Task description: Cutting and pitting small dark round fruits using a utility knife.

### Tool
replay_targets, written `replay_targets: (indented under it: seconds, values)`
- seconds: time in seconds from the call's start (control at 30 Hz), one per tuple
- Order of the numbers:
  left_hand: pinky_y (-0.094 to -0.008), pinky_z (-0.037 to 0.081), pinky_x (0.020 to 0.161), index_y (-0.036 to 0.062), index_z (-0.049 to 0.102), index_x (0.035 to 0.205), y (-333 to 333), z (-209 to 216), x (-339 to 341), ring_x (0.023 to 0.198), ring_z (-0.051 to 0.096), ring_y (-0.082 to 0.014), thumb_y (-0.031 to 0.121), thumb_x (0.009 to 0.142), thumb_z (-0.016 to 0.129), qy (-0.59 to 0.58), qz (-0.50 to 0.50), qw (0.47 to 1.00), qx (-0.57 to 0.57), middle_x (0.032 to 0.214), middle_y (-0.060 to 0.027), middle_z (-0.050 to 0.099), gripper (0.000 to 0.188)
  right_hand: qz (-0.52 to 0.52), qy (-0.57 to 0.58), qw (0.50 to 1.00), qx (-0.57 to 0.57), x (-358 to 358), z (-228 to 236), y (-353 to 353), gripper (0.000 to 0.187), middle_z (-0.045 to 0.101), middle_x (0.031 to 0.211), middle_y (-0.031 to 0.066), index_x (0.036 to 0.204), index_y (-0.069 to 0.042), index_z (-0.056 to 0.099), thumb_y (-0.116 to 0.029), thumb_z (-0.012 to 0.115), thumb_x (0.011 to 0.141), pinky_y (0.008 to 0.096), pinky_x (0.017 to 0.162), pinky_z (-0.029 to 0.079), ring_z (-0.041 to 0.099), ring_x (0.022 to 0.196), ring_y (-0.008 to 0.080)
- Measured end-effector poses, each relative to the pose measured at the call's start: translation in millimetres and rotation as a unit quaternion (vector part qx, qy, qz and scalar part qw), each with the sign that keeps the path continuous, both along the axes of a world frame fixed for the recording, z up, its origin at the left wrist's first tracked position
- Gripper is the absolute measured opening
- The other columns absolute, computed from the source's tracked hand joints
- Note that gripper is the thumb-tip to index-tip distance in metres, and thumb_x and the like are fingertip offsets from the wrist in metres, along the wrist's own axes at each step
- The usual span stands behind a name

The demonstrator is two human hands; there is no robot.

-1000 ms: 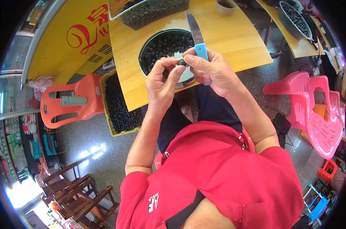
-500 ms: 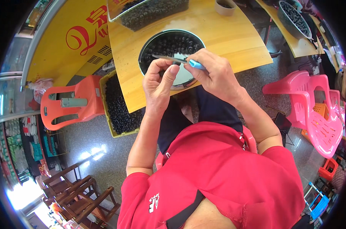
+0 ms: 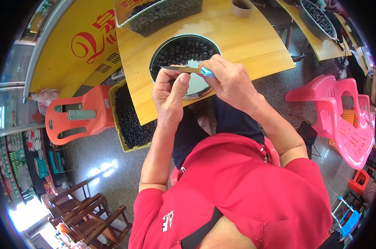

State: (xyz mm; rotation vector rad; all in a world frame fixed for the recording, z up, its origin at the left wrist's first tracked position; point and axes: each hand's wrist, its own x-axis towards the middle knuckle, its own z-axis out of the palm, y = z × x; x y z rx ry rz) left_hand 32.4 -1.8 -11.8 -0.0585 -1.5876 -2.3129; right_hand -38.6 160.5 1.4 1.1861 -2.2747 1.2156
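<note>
My right hand [image 3: 231, 81] grips a small knife [image 3: 207, 72] by its light blue handle. Its blade points left, crossing above the fingertips of my left hand [image 3: 170, 93]. That left hand is closed, thumb against forefinger, and whatever it pinches is hidden behind thumb and blade. Both hands are over the near side of a round basin [image 3: 152, 58] on the table. Inside, small dark round fruits [image 3: 188, 50] lie toward the far side, and the pale bottom shows nearer me.
The wooden table [image 3: 246, 45] also carries a clear tub [image 3: 159, 18] of dark fruits and a small beige bowl [image 3: 242, 9]. A yellow crate [image 3: 134, 147] of dark fruits is at lower left, beside an orange stool [image 3: 98, 108]. Pink chairs [image 3: 354, 137] stand right.
The knife has shifted slightly left and its blade now lies lower over my left fingertips. My right hand has moved a little left with it; my left hand stays pinched.
</note>
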Motion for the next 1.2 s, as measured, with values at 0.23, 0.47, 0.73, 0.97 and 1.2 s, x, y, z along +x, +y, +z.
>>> replay_targets:
  seconds: [0.23,0.47,0.73,0.97,1.2]
  values:
    - [-0.0168,0.036,0.059,0.0008,0.062,0.103,0,9,-3,0.069,0.046,-0.0032,0.008,0.09,0.063,0.035,0.014,0.999,0.016,0.087,0.0009,0.057,0.015,0.009,-0.086,0.995,-0.052,-9,7,0,0.014,0.062,0.079,0.0076,0.094,-0.002,0.063,-0.014,0.066,0.087,0.0287,0.062,0.047,0.061,0.069,0.0197]
    - [-0.0185,0.037,0.068,0.0001,0.067,0.107,3,3,-4,0.076,0.047,-0.0068,0.004,0.087,0.066,0.037,0.059,0.993,-0.097,0.081,0.0015,0.054,0.021,0.104,-0.398,0.895,-0.172,3,28,-10,0.02,0.061,0.08,-0.0015,0.092,-0.001,0.064,-0.021,0.067,0.09,0.024,0.065,0.046,0.056,0.076,0.006]
    - [-0.0192,0.038,0.066,0.0009,0.067,0.109,0,0,-3,0.074,0.047,-0.0072,0.002,0.085,0.066,0.049,0.066,0.985,-0.15,0.08,0.0003,0.054,0.023,0.155,-0.498,0.809,-0.27,7,27,-14,0.015,0.057,0.07,-0.005,0.094,-0.005,0.065,-0.02,0.065,0.09,0.0167,0.047,0.027,0.039,0.055,-0.001]
    - [-0.0186,0.038,0.066,0.0004,0.066,0.106,-1,1,-3,0.075,0.048,-0.0068,-0.001,0.085,0.066,0.07,0.066,0.98,-0.171,0.081,-0.0003,0.056,0.022,0.175,-0.615,0.721,-0.268,-1,21,-11,0.018,0.059,0.073,-0.0032,0.091,-0.005,0.063,-0.023,0.064,0.091,0.017,0.046,0.027,0.039,0.053,0.0002]
    - [-0.0224,0.034,0.054,0.0031,0.054,0.101,-42,5,16,0.059,0.042,-0.0102,0.003,0.089,0.052,0.098,-0.015,0.983,0.153,0.082,-0.0061,0.052,0.012,0.133,-0.566,0.788,-0.2,-4,16,-7,0.016,0.059,0.078,-0.0007,0.091,-0.005,0.06,-0.021,0.06,0.091,0.0164,0.046,0.028,0.037,0.051,0.0006]
